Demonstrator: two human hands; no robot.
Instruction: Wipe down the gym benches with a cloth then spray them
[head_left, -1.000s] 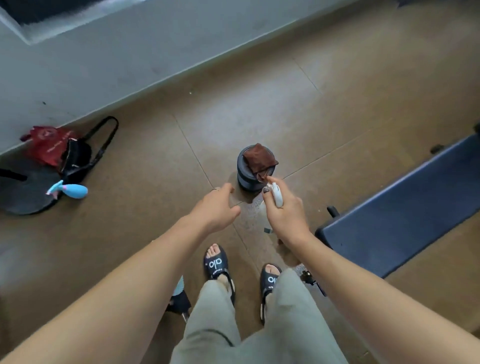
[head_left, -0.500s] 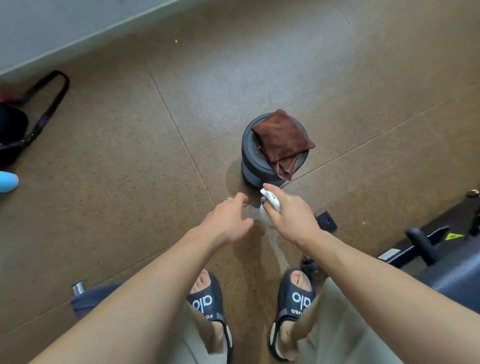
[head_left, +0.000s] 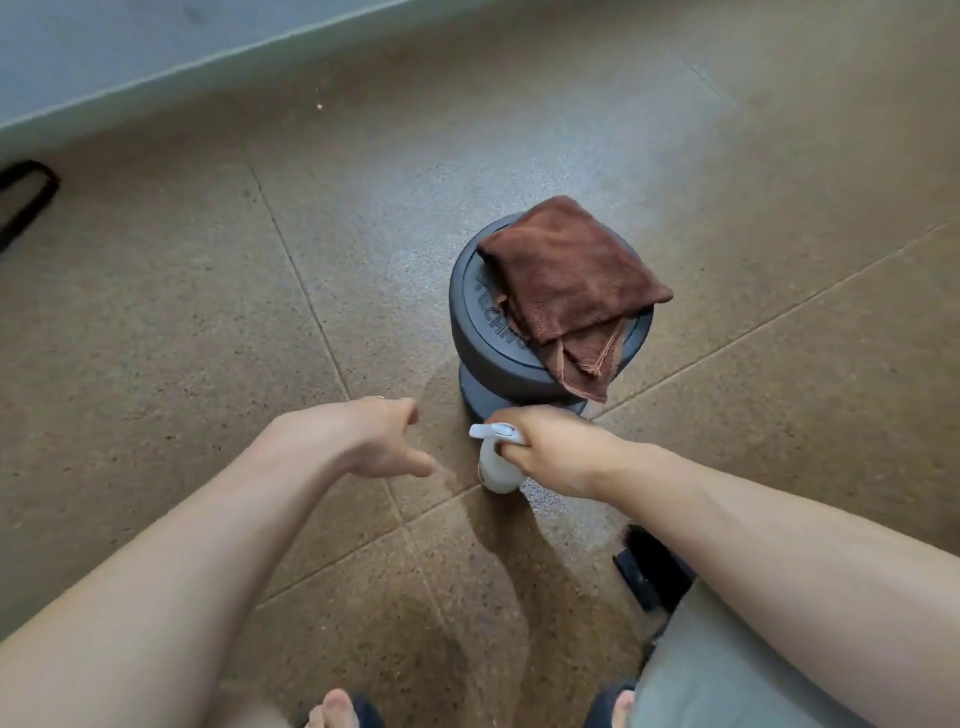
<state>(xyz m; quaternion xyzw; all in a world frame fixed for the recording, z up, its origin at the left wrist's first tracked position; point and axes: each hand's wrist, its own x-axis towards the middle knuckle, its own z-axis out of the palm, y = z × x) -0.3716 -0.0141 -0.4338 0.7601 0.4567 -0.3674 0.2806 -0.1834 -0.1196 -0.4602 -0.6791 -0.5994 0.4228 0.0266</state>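
Note:
A folded brown cloth (head_left: 569, 283) lies on top of a dark upright dumbbell (head_left: 475, 332) standing on the floor. Just in front of the dumbbell, my right hand (head_left: 558, 452) grips the neck of a white spray bottle (head_left: 493, 465) whose base is at the floor. My left hand (head_left: 363, 436) hovers to the left of the bottle, fingers loosely curled, holding nothing. No bench pad is in view.
Brown speckled floor tiles (head_left: 156, 364) spread all around. A grey wall base (head_left: 156, 62) runs along the top left. A black strap (head_left: 23, 200) lies at the left edge. A black bench foot (head_left: 647, 569) sits under my right forearm. My sandalled feet show at the bottom.
I have bent lower and closer to the dumbbell. My right hand has brought the spray bottle down to the floor beside it. The blue bench has left the view.

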